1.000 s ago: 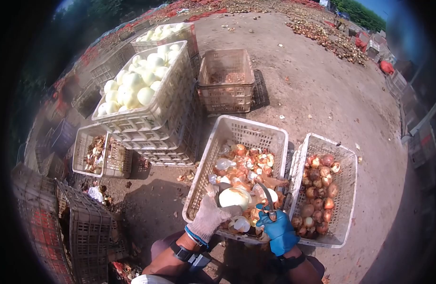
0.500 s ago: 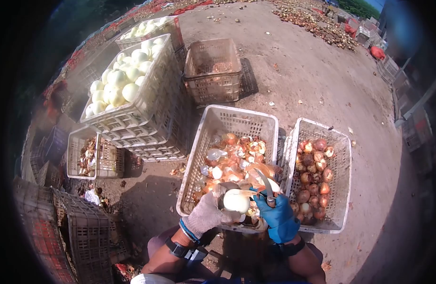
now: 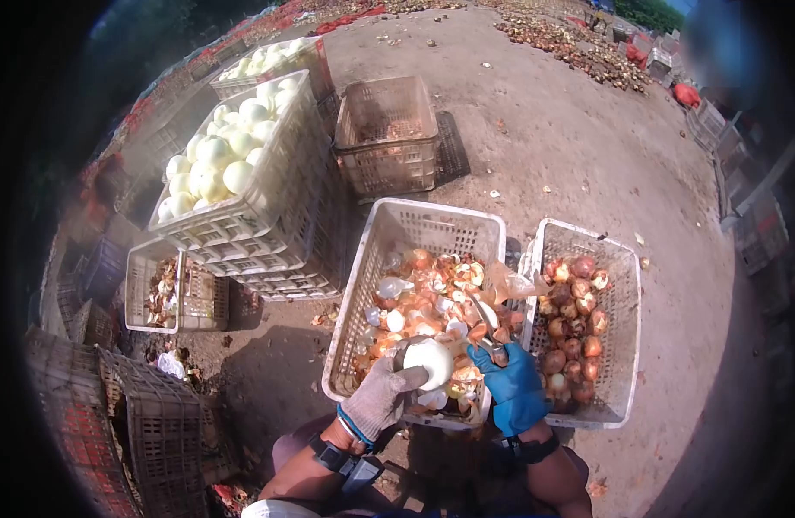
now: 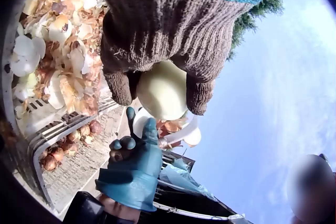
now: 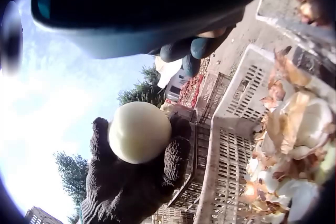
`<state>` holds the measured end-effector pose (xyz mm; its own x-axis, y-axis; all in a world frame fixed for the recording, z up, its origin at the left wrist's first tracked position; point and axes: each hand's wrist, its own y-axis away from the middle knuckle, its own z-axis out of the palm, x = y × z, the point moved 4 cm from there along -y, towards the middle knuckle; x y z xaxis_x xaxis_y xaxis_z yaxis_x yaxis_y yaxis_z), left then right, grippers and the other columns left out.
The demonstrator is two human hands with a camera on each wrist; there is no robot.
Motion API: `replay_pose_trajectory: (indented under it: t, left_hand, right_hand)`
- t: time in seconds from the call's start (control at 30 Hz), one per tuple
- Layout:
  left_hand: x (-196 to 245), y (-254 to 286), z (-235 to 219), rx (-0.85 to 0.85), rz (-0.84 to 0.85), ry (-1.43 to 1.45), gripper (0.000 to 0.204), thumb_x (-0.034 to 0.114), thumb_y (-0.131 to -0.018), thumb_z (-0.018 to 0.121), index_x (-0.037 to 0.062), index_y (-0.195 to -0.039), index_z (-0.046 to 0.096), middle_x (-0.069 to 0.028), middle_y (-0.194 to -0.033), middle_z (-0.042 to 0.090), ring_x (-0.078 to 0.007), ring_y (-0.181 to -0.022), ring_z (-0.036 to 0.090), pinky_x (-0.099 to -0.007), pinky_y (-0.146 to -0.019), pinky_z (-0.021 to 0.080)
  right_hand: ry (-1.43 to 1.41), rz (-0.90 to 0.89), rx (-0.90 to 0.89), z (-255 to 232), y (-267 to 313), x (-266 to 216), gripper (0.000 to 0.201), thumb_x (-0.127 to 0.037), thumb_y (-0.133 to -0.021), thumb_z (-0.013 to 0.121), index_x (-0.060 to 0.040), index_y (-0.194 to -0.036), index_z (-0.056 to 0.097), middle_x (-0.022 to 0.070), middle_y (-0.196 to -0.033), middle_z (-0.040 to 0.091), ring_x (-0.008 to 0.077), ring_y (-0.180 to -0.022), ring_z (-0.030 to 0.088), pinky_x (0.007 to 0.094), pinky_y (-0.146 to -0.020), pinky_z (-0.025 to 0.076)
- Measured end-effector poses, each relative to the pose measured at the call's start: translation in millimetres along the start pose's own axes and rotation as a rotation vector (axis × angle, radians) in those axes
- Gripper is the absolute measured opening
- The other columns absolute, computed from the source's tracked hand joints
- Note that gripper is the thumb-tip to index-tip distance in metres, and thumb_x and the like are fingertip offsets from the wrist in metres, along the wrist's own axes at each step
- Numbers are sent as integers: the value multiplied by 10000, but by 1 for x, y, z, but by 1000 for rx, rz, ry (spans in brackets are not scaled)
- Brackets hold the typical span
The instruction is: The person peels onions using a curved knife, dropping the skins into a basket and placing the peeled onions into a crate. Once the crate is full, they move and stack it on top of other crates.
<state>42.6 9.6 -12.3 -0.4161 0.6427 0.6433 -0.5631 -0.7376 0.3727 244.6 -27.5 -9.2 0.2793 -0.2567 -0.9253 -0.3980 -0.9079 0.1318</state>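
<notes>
Knife (image 3: 486, 312) drawn away, spread left fingers (image 4: 199, 97) grip onion (image 3: 429, 363).

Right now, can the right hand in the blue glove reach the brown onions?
Probably yes: the right hand is close to their open crate, and nothing covers the brown onions. The knife it holds may make grabbing awkward.

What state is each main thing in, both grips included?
Onion: peeled, white
Knife: held, blade exposed
Left grip: holding the onion
Right grip: holding the knife
Skins: loose, heaped
Middle crate: partly filled with skins
Right crate: partly filled with mostly unpeeled onions
Stacked crate: heaped with peeled onions
</notes>
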Motion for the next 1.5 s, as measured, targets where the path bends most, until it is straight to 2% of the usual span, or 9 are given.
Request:
replay_pose_trajectory:
  t: [0.23,0.33,0.4,0.9,1.0,1.1,1.3,1.4,1.5]
  left_hand:
    - [-8,-6,-15,-10,40,104,522,235,-1030,662,-54,-1426,483,-158,-1282,651,-252,-1070,717,-411,-918,646]
    - [-8,-10,-24,68,60,211,543,302,-1029,675,-38,-1416,502,-149,-1273,659,-258,-1092,711,-410,-955,630]
    - [-6,-13,-25,104,107,224,513,298,-1035,667,-27,-1401,515,-140,-1252,667,-258,-1108,706,-408,-952,628]
    - [3,-16,-19,167,223,145,461,107,-964,723,-25,-1369,548,-114,-1226,686,-233,-1077,698,-347,-944,607]
    - [7,-11,-12,212,239,108,471,43,-948,696,-27,-1384,532,-129,-1245,664,-252,-1103,687,-367,-983,591]
    - [8,-11,-11,235,212,84,470,-12,-941,654,-32,-1390,518,-145,-1261,644,-270,-1131,677,-382,-1017,578]
    - [8,-14,-12,269,239,34,497,-50,-920,637,-40,-1399,504,-163,-1292,628,-293,-1177,661,-407,-1041,572]
    - [7,-9,-11,286,231,25,508,-51,-917,635,-40,-1407,497,-167,-1310,621,-309,-1182,659,-416,-1041,573]
    - [10,-11,-10,270,209,89,516,-50,-893,673,-9,-1382,513,-140,-1240,658,-236,-1119,680,-349,-959,582]
  right_hand:
    - [-126,-69,-80,20,16,4,201,-92,-960,770,-19,-1141,727,-33,-869,719,52,-787,623,272,-686,531]
    - [118,-168,-25,24,18,20,372,-63,-891,772,-97,-1259,721,74,-867,736,199,-752,698,344,-695,557]
    - [227,-302,-2,26,22,21,556,-61,-825,761,-172,-1364,679,168,-981,734,342,-841,725,420,-738,575]
    - [409,-423,-35,33,23,26,675,-59,-808,675,-176,-1468,597,171,-872,676,375,-752,685,474,-666,550]
    - [402,-269,-62,33,28,18,564,20,-893,606,-121,-1439,625,134,-991,727,237,-893,720,347,-770,560]
    - [239,-346,-9,41,27,37,466,0,-941,607,-87,-1398,644,120,-975,742,185,-867,719,336,-758,567]
    - [59,-51,-75,49,30,46,302,-106,-974,677,-85,-1272,719,109,-877,728,172,-778,689,349,-686,552]
    - [-265,373,-44,40,13,70,228,-122,-983,691,-47,-1194,731,69,-844,719,113,-773,653,306,-695,538]
    - [-279,20,-106,50,13,70,182,-117,-988,688,-37,-1145,736,53,-858,725,110,-755,647,307,-689,534]
